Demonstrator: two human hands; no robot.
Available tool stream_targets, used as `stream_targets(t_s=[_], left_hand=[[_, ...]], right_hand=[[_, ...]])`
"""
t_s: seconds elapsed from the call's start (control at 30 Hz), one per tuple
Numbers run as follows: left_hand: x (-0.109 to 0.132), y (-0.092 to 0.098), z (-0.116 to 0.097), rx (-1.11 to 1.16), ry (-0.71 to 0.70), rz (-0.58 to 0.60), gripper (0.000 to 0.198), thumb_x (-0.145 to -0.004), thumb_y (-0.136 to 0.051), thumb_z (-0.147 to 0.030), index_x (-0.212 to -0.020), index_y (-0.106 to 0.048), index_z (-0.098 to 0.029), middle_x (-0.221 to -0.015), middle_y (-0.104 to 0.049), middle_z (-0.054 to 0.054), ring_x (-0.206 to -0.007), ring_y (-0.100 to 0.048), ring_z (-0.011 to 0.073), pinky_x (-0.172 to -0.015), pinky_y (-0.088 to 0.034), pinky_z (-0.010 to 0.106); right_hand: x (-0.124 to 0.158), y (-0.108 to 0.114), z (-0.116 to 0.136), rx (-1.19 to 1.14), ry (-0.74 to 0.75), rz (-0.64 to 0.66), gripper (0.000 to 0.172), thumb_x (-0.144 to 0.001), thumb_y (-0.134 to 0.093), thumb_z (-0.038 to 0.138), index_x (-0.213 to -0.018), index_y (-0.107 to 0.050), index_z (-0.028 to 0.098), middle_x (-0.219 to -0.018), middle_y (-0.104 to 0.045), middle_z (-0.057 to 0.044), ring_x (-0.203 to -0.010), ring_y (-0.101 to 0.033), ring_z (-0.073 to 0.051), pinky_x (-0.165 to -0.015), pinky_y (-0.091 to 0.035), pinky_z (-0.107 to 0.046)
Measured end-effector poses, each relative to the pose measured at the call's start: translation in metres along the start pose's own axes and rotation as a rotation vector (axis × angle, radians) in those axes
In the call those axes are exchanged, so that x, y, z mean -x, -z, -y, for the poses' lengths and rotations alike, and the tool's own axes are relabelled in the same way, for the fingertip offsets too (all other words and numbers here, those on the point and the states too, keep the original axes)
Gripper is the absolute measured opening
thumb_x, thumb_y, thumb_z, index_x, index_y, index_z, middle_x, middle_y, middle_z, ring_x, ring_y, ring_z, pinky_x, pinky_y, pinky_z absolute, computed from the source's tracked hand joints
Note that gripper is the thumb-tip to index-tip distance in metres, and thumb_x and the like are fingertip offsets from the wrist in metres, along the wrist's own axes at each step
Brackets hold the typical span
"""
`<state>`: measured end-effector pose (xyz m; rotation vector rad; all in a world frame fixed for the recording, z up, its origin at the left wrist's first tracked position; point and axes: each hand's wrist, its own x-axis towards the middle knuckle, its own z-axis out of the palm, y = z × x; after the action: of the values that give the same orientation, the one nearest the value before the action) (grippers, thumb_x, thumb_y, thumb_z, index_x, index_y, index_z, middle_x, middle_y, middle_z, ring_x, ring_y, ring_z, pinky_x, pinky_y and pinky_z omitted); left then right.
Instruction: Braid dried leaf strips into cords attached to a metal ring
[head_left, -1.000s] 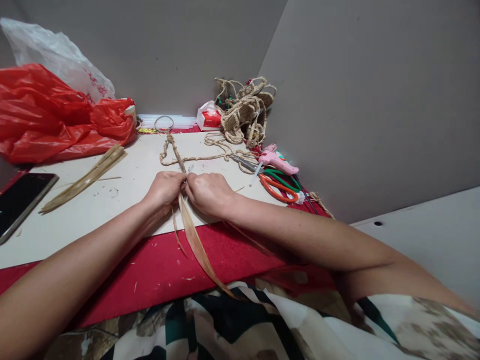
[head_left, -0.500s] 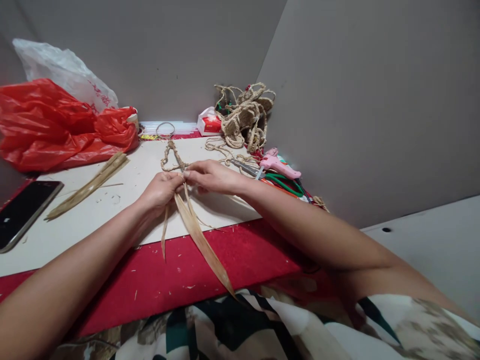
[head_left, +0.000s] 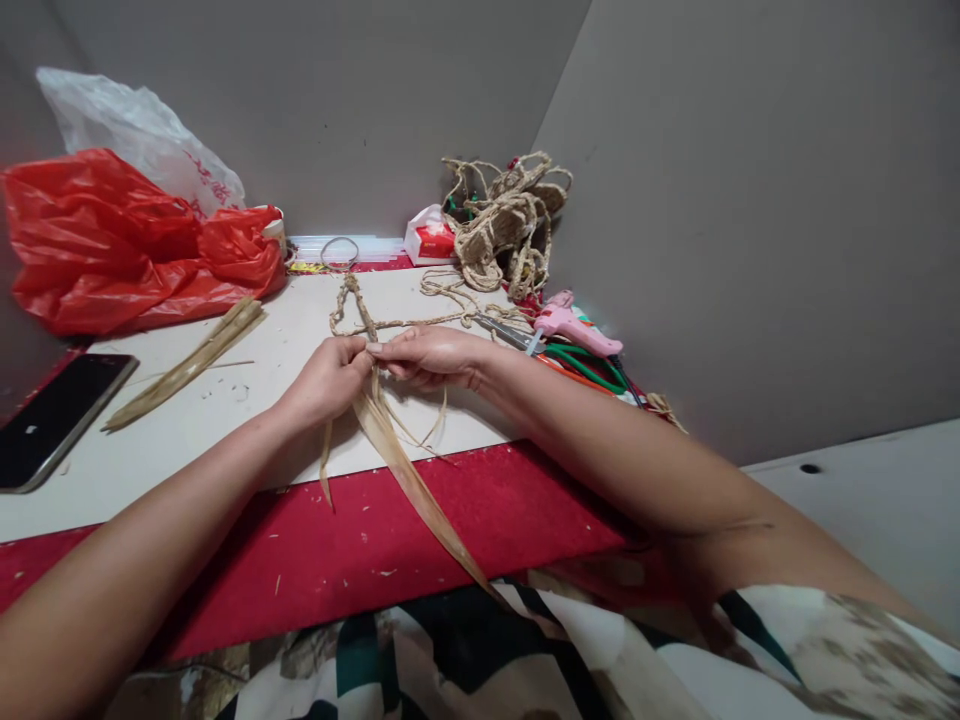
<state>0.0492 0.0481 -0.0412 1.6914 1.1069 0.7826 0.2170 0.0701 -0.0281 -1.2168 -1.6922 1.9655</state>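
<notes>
- Across the red cloth (head_left: 420, 555), a smooth, pale board (head_left: 187, 425) is laid.
- Over its near part, a braid (head_left: 367, 318) is pinched at the near end by the left hand (head_left: 330, 375), thumb and fingertips closed.
- At the same spot — thumb tip pressed in, fingers curled beneath — it is gripped by the right hand (head_left: 439, 355).
- Below, a papery, tapering strip (head_left: 397, 460) is hung.
- The braid is narrow, rough, knotted.
- Thin strands (head_left: 325, 465) are trailed alongside.
</notes>
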Motion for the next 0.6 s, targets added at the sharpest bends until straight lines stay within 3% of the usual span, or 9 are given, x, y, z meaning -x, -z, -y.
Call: stream_targets(t_s=[0.13, 0.4, 0.5, 0.6], left_hand=[[0.001, 0.005, 0.0, -0.147, -0.05, 0.014, 0.016, -0.079, -0.047, -0.021, -0.069, -0.056, -0.013, -0.055, -0.043, -0.003, -0.05, -0.034, 0.0081, -0.049, -0.027, 0.021], [0.008, 0.009, -0.011, -0.194, 0.096, 0.17, 0.015, -0.08, -0.045, -0.021, -0.074, -0.057, -0.014, -0.053, -0.051, -0.002, -0.045, -0.039, 0.008, -0.045, -0.029, 0.02], [0.013, 0.008, -0.016, -0.199, 0.112, 0.212, 0.017, -0.081, -0.042, -0.019, -0.083, -0.058, -0.014, -0.054, -0.057, 0.0, -0.045, -0.046, 0.0101, -0.046, -0.034, 0.021], [0.016, 0.001, -0.017, -0.177, 0.096, 0.167, 0.018, -0.08, -0.042, -0.015, -0.088, -0.057, -0.014, -0.056, -0.06, 0.001, -0.048, -0.051, 0.0117, -0.049, -0.038, 0.022]], right_hand=[[-0.001, -0.008, -0.004, -0.312, -0.05, 0.039, 0.031, -0.094, -0.038, 0.025, -0.069, -0.051, 0.013, -0.042, -0.02, 0.011, -0.035, -0.01, -0.003, -0.034, -0.009, -0.014], [0.006, -0.038, -0.008, -0.321, 0.046, -0.267, 0.026, -0.089, -0.042, 0.015, -0.064, -0.05, 0.013, -0.038, -0.025, 0.01, -0.029, -0.015, -0.002, -0.03, -0.01, -0.015], [0.005, -0.041, -0.011, -0.395, 0.049, -0.271, 0.029, -0.09, -0.042, 0.017, -0.061, -0.041, 0.017, -0.039, -0.026, 0.01, -0.03, -0.016, -0.002, -0.031, -0.011, -0.015], [0.003, -0.04, -0.015, -0.496, 0.03, -0.208, 0.031, -0.09, -0.041, 0.018, -0.06, -0.034, 0.018, -0.039, -0.024, 0.011, -0.031, -0.011, -0.002, -0.031, -0.01, -0.015]])
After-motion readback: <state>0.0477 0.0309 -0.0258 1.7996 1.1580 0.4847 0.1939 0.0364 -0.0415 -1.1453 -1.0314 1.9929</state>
